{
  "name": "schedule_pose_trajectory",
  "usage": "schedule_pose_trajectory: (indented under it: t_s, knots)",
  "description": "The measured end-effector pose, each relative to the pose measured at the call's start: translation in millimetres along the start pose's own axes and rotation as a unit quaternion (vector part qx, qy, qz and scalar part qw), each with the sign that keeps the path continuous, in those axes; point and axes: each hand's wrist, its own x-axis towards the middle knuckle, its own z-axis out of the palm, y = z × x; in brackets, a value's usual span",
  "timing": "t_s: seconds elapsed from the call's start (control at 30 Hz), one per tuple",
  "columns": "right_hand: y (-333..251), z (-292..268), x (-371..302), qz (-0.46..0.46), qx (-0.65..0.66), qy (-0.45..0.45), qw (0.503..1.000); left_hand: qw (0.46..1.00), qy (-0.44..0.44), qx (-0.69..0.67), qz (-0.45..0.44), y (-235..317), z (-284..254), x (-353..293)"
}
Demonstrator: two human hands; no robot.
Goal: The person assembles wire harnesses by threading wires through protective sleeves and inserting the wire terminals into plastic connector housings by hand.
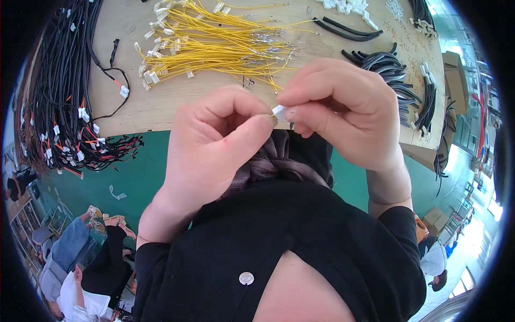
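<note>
Above the table's front edge, my two hands meet fingertip to fingertip. Thumb and forefinger of my left hand [214, 139] are closed in a pinch on a yellow wire, of which only a short bit shows. My right hand [348, 112] pinches a small white plastic connector [279, 111] between thumb and fingers. The wire touches the connector's left end; how far it goes in is hidden by my fingers. Just beyond my hands lies a spread bundle of yellow wires [220, 51], with clear-white connectors at their left ends and bare metal terminals at their right ends.
A thick bundle of black cables [59, 80] with white connectors hangs over the table's left edge. Black tubes [383, 67] and white connectors [348, 6] lie at the right and back right. Cardboard boxes [456, 80] stand beyond the right edge. Other people sit lower left and lower right.
</note>
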Motion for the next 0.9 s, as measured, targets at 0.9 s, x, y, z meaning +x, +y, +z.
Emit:
schedule_pose_trajectory:
  t_s: [0.9]
  knots:
    - [6.7, 32.0, -14.8, 0.002, 0.068, 0.246, 0.967, 0.998, 0.054, 0.002, 0.012, -3.4, 11.8, -0.8]
